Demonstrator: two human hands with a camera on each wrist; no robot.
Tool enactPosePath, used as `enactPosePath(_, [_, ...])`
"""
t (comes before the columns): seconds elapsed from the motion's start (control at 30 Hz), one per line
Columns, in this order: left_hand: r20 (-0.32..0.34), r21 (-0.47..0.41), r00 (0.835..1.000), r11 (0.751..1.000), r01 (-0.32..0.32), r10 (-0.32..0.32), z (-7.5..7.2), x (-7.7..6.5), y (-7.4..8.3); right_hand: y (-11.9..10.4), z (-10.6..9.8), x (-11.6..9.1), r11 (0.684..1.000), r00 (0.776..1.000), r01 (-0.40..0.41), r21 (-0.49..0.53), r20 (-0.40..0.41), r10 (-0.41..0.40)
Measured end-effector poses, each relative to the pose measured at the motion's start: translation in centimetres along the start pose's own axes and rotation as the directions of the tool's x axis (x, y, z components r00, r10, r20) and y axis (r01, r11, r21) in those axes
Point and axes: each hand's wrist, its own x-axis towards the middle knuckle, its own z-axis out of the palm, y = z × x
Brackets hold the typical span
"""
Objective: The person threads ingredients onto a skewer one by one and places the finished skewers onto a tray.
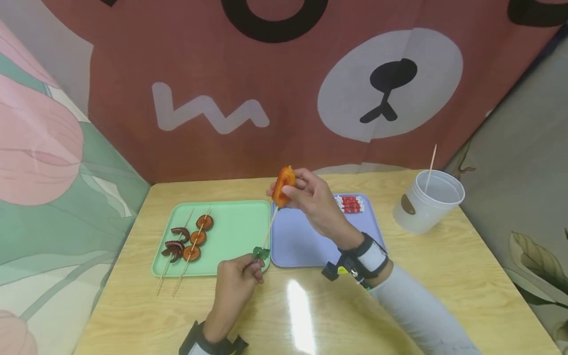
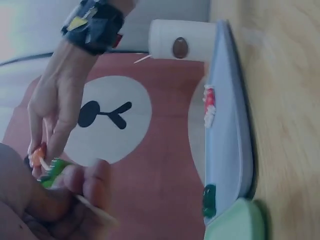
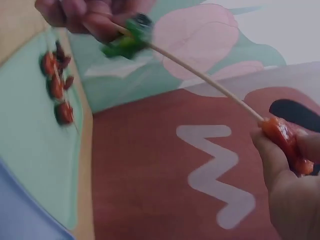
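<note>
My left hand (image 1: 237, 281) pinches the lower end of a thin wooden skewer (image 1: 270, 229). Just above its fingers, a green leafy-looking piece (image 3: 129, 40) is threaded on the stick. Farther up, my right hand (image 1: 317, 204) grips a glossy orange-red food piece (image 1: 283, 187) at the skewer's upper end, thumb on one side and fingers on the other. Bare stick shows between the two pieces, and the skewer slants up over the place where the trays meet. In the right wrist view the stick enters the near end of the orange-red piece (image 3: 282, 137).
On the left, a green tray (image 1: 237, 217) bears one skewer of round brown slices (image 1: 197, 238) and another of dark curled pieces (image 1: 174, 249). The blue tray (image 1: 297, 246) beside it has red-and-white pieces (image 1: 350, 204) and a dark green piece (image 2: 209, 201). A white bucket (image 1: 414, 212) holds a stick.
</note>
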Motion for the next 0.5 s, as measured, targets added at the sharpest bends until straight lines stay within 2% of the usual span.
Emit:
enactPosePath(0.1, [-0.039,0.004,0.999,1.0,-0.016,0.016,-0.1,0.4,0.2,1.1,0.8,-0.3,1.0,0.999,-0.02,0.018,0.026,0.02])
enactPosePath(0.2, [-0.083,0.009,0.997,1.0,0.0,0.001,-0.3,0.7,0.3,1.8,1.5,-0.6,1.0,0.999,-0.01,0.024,0.05,0.009])
enactPosePath(0.37, [-0.063,-0.072,0.996,0.996,0.054,-0.059,0.1,0.9,0.1,1.9,2.0,-0.7,1.0,1.0,0.016,0.008,0.021,-0.016])
enactPosePath(0.5, [-0.089,-0.091,0.995,0.995,0.038,-0.046,0.6,0.8,-0.3,1.9,2.3,-0.9,1.0,1.0,0.017,-0.008,0.013,-0.017])
